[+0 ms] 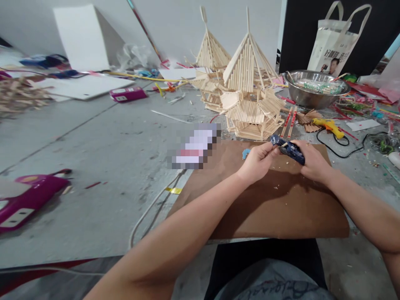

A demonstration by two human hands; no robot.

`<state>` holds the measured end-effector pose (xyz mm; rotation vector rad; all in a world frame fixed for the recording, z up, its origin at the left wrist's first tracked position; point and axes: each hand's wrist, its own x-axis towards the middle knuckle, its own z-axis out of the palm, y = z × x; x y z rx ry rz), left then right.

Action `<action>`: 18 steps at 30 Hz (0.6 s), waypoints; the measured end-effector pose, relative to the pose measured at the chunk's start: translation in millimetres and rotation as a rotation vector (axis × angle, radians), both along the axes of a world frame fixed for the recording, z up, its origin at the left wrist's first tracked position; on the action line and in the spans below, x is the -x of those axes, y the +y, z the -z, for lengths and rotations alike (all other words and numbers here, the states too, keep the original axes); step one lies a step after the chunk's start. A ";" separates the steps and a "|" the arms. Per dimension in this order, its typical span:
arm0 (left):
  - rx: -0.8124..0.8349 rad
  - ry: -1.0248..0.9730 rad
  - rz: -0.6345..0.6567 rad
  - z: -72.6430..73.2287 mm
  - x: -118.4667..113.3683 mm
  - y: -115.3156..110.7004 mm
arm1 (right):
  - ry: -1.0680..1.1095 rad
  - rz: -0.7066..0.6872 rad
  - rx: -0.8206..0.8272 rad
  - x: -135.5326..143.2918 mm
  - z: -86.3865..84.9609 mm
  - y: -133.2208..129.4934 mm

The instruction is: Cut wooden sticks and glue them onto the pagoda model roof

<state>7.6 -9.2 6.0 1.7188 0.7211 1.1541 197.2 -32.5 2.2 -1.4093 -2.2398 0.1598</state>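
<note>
My right hand (309,160) is wrapped round a dark blue hand tool (293,153), whose exact kind I cannot make out. The fingers of my left hand (258,160) pinch a short, pale wooden stick (283,144) that lies across the tool near its far end. Both hands are close together above a brown board (250,216). A small light blue curved piece (246,153) lies on the board beside my left hand. Just beyond the hands stands a pavilion model (250,108) built of pale wooden sticks, with a second one (209,54) behind it.
A blurred-out phone-like device (196,146) with a white cable lies left of the board. Purple power strips (34,200) rest on the grey table (103,154). Rightward are a metal bowl (315,100), a yellow glue gun (331,126) and a bag (331,46). Wooden sticks (21,93) are heaped far left.
</note>
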 end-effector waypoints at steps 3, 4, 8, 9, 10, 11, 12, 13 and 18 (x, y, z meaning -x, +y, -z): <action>0.033 0.008 0.005 -0.3 -0.8 -1.7 | 0.001 0.009 -0.012 -1.0 2.3 1.4; 0.044 0.008 0.005 -0.2 -1.1 -2.1 | 0.001 0.010 -0.015 -1.2 3.1 1.9; 0.061 -0.007 0.000 1.6 -1.7 -1.5 | -0.005 0.016 -0.024 -1.8 5.2 3.1; 0.060 -0.010 0.001 2.4 -1.8 -1.0 | -0.007 0.020 -0.018 -2.0 5.5 3.3; 0.057 -0.012 0.003 3.2 -1.9 -0.5 | -0.008 0.024 -0.009 -2.1 5.7 3.4; 0.054 -0.014 0.002 3.9 -2.1 0.0 | -0.010 0.029 0.001 -2.2 5.8 3.5; 0.053 -0.014 0.002 4.6 -2.2 0.5 | -0.012 0.037 0.011 -2.3 6.0 3.6; 0.052 -0.014 -0.001 5.1 -2.4 0.9 | -0.015 0.048 0.017 -2.3 6.1 3.6; 0.009 0.002 -0.007 5.3 -2.6 2.8 | -0.031 0.103 0.027 -1.0 6.6 3.4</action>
